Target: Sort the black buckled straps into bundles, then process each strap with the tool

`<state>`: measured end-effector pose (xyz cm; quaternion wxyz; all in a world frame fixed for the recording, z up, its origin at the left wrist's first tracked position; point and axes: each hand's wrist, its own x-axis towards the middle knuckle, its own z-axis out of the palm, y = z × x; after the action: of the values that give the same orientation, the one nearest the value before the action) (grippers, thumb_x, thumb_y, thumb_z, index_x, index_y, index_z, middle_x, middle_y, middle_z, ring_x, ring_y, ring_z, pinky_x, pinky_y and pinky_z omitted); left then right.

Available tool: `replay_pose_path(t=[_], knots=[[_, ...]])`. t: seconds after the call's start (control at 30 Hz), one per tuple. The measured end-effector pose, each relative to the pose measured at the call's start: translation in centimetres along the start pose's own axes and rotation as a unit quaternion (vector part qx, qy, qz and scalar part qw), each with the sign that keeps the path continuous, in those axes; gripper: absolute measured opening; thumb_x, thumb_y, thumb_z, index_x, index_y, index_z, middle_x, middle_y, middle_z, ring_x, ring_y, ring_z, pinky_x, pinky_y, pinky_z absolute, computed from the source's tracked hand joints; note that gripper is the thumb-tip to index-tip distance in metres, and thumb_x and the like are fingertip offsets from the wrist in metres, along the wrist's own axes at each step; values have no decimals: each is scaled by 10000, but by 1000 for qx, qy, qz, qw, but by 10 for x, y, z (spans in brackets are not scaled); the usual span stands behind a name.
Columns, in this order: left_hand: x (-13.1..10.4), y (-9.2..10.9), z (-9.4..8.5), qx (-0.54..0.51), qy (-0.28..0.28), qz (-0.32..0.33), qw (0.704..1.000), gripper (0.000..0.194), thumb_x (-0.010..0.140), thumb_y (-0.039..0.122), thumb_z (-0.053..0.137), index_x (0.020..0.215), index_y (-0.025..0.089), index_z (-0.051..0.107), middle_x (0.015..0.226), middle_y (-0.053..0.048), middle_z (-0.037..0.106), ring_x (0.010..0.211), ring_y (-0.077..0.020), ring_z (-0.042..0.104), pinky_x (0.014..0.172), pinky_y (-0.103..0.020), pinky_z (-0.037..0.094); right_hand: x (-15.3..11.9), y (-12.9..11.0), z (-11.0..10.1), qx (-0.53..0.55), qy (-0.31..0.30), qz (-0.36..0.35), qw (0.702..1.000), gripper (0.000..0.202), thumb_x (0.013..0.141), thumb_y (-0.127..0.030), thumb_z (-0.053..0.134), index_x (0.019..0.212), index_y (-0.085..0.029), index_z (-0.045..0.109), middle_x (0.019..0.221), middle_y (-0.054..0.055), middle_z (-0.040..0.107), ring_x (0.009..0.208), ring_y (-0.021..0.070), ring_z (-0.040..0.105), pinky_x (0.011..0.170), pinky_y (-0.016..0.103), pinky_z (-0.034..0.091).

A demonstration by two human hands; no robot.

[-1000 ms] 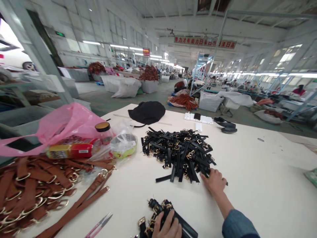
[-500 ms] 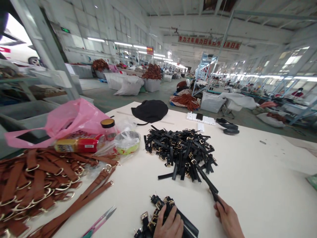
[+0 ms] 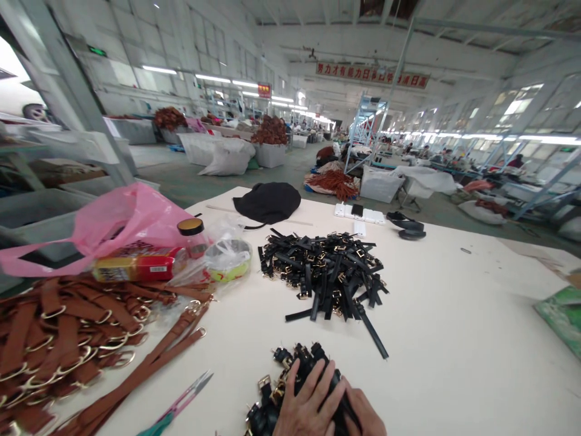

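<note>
A bundle of short black straps with gold buckles (image 3: 264, 389) lies at the table's near edge. Across its top rests my left hand (image 3: 306, 402), fingers spread and pressing on the straps. My right hand (image 3: 365, 415) is against the bundle's right side, its fingers curled on a black strap that they mostly cover. Beyond both hands is a loose pile of similar black buckle straps (image 3: 324, 269). One strap (image 3: 374, 334) sticks out of that pile toward me.
Brown straps with metal rings (image 3: 68, 327) cover the table's left side, near thread snips (image 3: 181, 402). Behind them are a pink bag (image 3: 127, 215), a red-and-yellow package (image 3: 136, 265) and a jar (image 3: 193, 236). A black cloth item (image 3: 267, 203) lies farther back; a green object (image 3: 563, 315) is right.
My right hand has moved left with a strap from the pile to the bundle. My left hand's fingers have spread over the bundle. The view has shifted slightly right.
</note>
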<state>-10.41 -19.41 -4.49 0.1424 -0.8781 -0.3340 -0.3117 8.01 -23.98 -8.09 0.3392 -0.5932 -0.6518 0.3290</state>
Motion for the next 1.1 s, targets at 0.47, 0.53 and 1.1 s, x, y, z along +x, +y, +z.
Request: replay_pose_path(t=[0.47, 0.53, 1.1], knots=[[13, 5, 15, -26, -65, -51, 996, 261, 719, 386, 585, 889, 189, 608, 897, -41, 589, 959, -230, 474, 1010, -489, 194, 27, 30, -13, -44, -97, -65, 992, 395, 669, -289, 511, 1027, -261, 677, 1100, 53, 664, 999, 278, 597, 871, 375, 477], [10, 8, 21, -10, -65, -44, 997, 237, 724, 372, 582, 859, 179, 607, 1062, -68, 585, 981, -234, 467, 955, -449, 256, 45, 19, -42, -15, -34, -10, 999, 364, 642, -298, 521, 948, -230, 706, 1121, 68, 651, 1010, 280, 594, 853, 361, 479], [2, 15, 36, 5, -7, -86, 996, 181, 726, 351, 601, 785, 181, 581, 1133, -76, 603, 975, -233, 495, 852, -402, 307, 184, -31, -70, -222, 21, 248, 943, 140, 756, -231, 510, 783, -143, 616, 886, 174, 658, 919, 300, 614, 774, 399, 431]])
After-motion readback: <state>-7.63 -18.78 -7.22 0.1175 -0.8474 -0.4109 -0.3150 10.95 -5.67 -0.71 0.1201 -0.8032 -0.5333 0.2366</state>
